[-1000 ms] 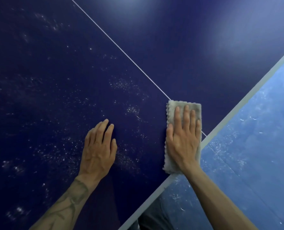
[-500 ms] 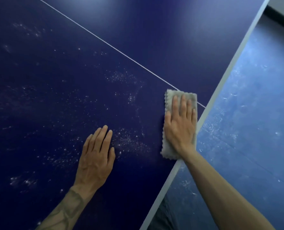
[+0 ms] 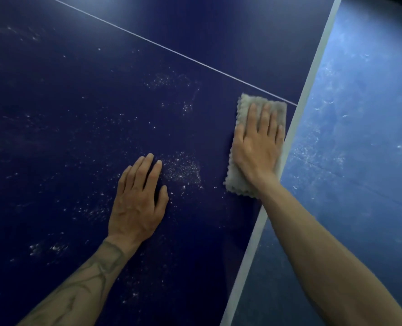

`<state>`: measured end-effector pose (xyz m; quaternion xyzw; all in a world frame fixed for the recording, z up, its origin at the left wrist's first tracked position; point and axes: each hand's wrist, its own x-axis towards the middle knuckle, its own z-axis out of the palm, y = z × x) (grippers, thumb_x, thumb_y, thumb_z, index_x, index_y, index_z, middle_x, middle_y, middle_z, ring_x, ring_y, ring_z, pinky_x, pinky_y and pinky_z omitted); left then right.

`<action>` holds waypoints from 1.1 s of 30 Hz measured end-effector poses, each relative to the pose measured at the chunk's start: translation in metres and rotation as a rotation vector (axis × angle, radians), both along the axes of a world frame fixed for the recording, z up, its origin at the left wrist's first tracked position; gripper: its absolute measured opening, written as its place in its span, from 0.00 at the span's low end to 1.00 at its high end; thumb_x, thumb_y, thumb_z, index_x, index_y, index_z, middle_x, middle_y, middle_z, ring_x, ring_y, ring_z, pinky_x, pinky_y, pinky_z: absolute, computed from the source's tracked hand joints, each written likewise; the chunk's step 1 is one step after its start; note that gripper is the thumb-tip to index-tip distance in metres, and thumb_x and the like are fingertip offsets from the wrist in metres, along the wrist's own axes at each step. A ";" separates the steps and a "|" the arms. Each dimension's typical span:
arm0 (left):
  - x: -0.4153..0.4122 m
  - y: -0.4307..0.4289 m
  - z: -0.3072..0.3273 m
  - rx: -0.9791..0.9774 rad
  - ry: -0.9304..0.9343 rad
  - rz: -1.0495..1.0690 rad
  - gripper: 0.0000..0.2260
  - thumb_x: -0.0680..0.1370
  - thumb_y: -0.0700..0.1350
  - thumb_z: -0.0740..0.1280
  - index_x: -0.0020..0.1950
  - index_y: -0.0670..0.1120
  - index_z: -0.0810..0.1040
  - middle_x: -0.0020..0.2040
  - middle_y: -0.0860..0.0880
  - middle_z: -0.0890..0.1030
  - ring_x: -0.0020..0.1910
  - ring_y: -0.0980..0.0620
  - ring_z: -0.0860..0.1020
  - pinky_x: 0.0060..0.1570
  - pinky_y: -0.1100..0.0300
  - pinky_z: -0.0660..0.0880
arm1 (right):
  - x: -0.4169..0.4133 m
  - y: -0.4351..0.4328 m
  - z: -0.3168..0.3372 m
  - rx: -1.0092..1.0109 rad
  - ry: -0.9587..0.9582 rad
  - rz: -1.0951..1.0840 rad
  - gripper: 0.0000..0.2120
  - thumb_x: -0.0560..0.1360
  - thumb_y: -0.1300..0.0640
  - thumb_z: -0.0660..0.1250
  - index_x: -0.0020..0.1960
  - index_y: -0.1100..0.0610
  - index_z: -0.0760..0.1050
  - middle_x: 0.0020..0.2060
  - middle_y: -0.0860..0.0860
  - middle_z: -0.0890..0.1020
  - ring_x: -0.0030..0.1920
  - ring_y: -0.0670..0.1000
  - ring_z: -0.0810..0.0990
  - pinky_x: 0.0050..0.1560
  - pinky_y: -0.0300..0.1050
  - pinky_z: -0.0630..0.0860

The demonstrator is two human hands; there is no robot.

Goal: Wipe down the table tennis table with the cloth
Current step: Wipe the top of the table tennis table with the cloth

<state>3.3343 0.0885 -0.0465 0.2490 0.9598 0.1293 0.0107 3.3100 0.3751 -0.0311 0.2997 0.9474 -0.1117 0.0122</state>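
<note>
We noted the left hand [image 3: 138, 201] flat on the table [image 3: 77, 114], fingers straight, holding nothing. White specks [image 3: 183, 168] lay just right of its fingertips. Further right, the right hand [image 3: 256, 144] pressed flat, fingers extended, on the grey cloth [image 3: 249, 102] beside the table's white edge [image 3: 313, 67]. A thin line [image 3: 171, 51] ran beyond both hands.

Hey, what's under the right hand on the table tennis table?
A grey cloth lies flat under the right hand, on the table beside its white edge. Its ends show; the hand covers its middle, and the tabletop beneath it is hidden.
</note>
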 end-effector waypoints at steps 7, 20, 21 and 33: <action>0.001 -0.002 -0.001 0.001 0.012 0.001 0.25 0.85 0.49 0.57 0.81 0.42 0.66 0.82 0.42 0.64 0.82 0.43 0.61 0.82 0.43 0.56 | 0.025 -0.062 -0.006 -0.002 0.049 0.417 0.31 0.87 0.45 0.49 0.88 0.51 0.46 0.87 0.53 0.45 0.86 0.54 0.42 0.85 0.57 0.43; 0.000 0.001 0.002 -0.012 0.001 0.012 0.25 0.85 0.50 0.57 0.80 0.41 0.67 0.81 0.42 0.64 0.81 0.42 0.61 0.81 0.41 0.57 | -0.018 -0.057 -0.003 -0.034 0.037 0.259 0.32 0.88 0.45 0.47 0.88 0.53 0.41 0.87 0.55 0.42 0.86 0.56 0.39 0.85 0.59 0.42; -0.001 0.001 0.002 -0.008 0.001 0.007 0.25 0.85 0.50 0.57 0.80 0.41 0.67 0.81 0.42 0.64 0.81 0.42 0.62 0.81 0.41 0.58 | -0.004 -0.064 -0.004 -0.022 0.046 0.358 0.32 0.88 0.45 0.47 0.88 0.53 0.43 0.87 0.55 0.43 0.86 0.55 0.40 0.85 0.59 0.43; -0.011 -0.005 0.010 -0.011 0.001 -0.056 0.22 0.84 0.44 0.65 0.76 0.40 0.70 0.78 0.39 0.68 0.76 0.38 0.68 0.76 0.38 0.66 | -0.036 -0.081 0.005 -0.086 0.012 0.040 0.31 0.88 0.45 0.45 0.88 0.51 0.41 0.87 0.54 0.42 0.86 0.55 0.39 0.85 0.59 0.41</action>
